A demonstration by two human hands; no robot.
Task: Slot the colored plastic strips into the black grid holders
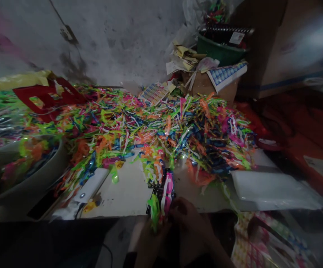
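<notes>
Piece of pink-and-white plastic point(167, 190), beside green piece point(154, 210), at near edge of tabletop point(122, 195); likely light, slippery, best pinched mid-length. Left hand point(152, 240), right hand point(188, 216) adjacent; fingers' grip cannot be told.

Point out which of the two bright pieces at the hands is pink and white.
The pink-and-white piece is the one beside the right hand; the green piece is nearer the left hand.

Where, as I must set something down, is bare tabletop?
Mainly pale tabletop between the white rectangular device and the lime green plastic piece; a smaller patch between your right hand and the white plastic packet. Behind, a multicoloured plastic heap crowds it.
</notes>
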